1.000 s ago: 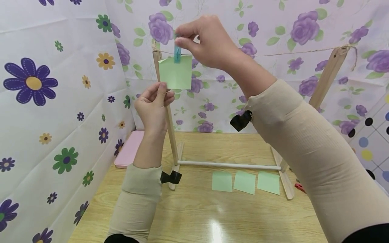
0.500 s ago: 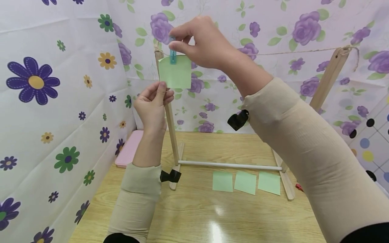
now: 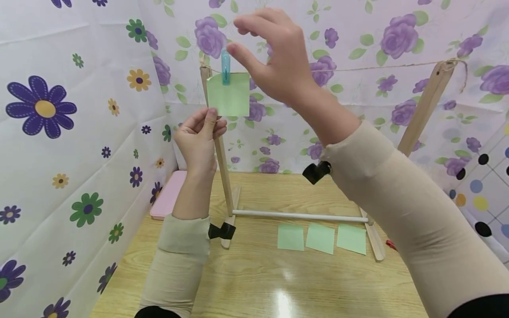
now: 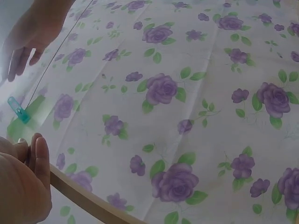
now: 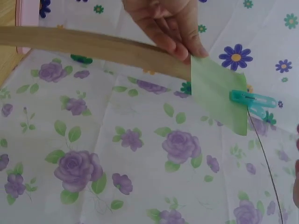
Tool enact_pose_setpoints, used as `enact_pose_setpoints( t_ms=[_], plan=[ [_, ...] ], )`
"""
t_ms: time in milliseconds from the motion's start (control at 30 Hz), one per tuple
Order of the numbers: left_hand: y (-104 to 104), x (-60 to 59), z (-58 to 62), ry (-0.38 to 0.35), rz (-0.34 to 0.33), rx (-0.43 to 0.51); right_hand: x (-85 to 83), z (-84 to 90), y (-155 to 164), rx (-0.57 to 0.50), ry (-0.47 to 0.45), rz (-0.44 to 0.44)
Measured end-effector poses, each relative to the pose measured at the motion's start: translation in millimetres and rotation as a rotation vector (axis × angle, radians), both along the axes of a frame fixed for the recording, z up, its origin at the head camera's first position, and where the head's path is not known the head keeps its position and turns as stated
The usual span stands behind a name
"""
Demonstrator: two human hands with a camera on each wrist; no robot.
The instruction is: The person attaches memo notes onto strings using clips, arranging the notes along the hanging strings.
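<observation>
Head view: one green note (image 3: pixel 234 99), hung from the twine (image 3: pixel 374 69) by a blue peg (image 3: pixel 226 68).
We find its lower corner pinched in the left hand (image 3: pixel 200 138); the right hand (image 3: pixel 280 57), fingers spread, is just beside the peg, holding nothing. We judge one note up and three loose notes (image 3: pixel 320 239), flat on the table (image 3: pixel 246 282), left to hang. Pink case (image 3: pixel 169 194): contents not shown.
</observation>
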State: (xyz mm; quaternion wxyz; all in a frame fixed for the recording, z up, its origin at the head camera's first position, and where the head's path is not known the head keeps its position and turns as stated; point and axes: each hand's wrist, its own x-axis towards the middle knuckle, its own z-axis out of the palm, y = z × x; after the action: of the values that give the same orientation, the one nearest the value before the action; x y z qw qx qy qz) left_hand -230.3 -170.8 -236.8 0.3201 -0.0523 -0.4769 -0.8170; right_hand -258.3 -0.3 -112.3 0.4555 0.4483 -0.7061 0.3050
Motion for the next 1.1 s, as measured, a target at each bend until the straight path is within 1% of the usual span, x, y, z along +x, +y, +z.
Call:
enact_pose_setpoints(
  t_ms=[67, 133, 233, 400, 467, 567, 700, 800, 967, 1100],
  plan=[
    [0, 0.4, -1.0, -0.001, -0.003, -0.001, 2.5, -8.0, 4, -0.075, 0.091, 0.068],
    [0, 0.6, -2.0, -0.003, -0.008, -0.004, 5.4, -16.2, 8, -0.120, 0.143, 0.118],
    [0, 0.5, -4.0, -0.004, -0.017, -0.014, 9.8, -28.0, 14, -0.140, 0.178, 0.167],
    [-1, 1.2, -7.0, 0.004, -0.031, -0.044, 18.5, -50.1, 22, -0.187, 0.171, 0.238],
    [-2, 1.6, -8.4, 0.003, -0.037, -0.050, 22.0, -61.9, 27, -0.212, 0.154, 0.266],
    [-2, 1.9, -10.4, 0.007, -0.049, -0.055, 26.0, -82.9, 35, -0.239, 0.114, 0.277],
    [-3, 2.3, -13.3, 0.009, -0.071, -0.072, 29.3, -114.4, 51, -0.246, 0.044, 0.250],
    [-4, 3.3, -17.0, -0.008, -0.092, -0.103, 32.7, -136.4, 66, -0.222, -0.015, 0.227],
    [-6, 6.3, -26.4, -0.023, -0.128, -0.156, 46.0, -159.6, 92, -0.187, -0.157, 0.210],
    [-8, 11.0, -36.2, -0.035, -0.153, -0.194, 55.7, -175.5, 112, -0.199, -0.274, 0.169]
  ],
)
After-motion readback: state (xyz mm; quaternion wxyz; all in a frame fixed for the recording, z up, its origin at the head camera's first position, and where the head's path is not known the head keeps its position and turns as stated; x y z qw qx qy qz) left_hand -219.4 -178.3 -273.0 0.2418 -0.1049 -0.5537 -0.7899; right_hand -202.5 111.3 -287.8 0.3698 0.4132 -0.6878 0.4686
